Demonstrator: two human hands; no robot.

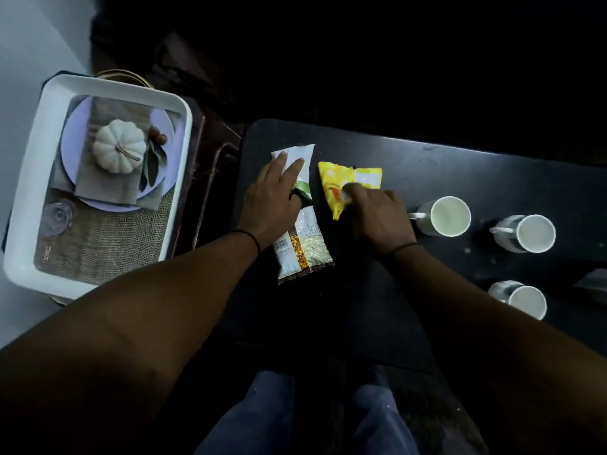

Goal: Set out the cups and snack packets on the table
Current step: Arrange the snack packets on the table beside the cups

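Note:
Three snack packets lie on the dark table (pixel 443 178). My left hand (pixel 272 198) rests flat on a white and green packet (pixel 300 157), fingers spread over it. Just below it lies a packet with a brown edge and a picture of nuts (pixel 305 251), partly under my left wrist. My right hand (pixel 381 218) pinches the lower part of a yellow packet (pixel 348 178). To the right stand three white cups: one with its handle to the left (pixel 448 215), a second further right (pixel 530 233), a third nearer the front edge (pixel 525 300).
A white tray (pixel 29 178) stands to the left of the table. It holds a lilac plate, a grey napkin, a small white pumpkin (pixel 120 146), a glass (pixel 57 216) and burlap cloth. My legs in blue trousers are below the table's front edge.

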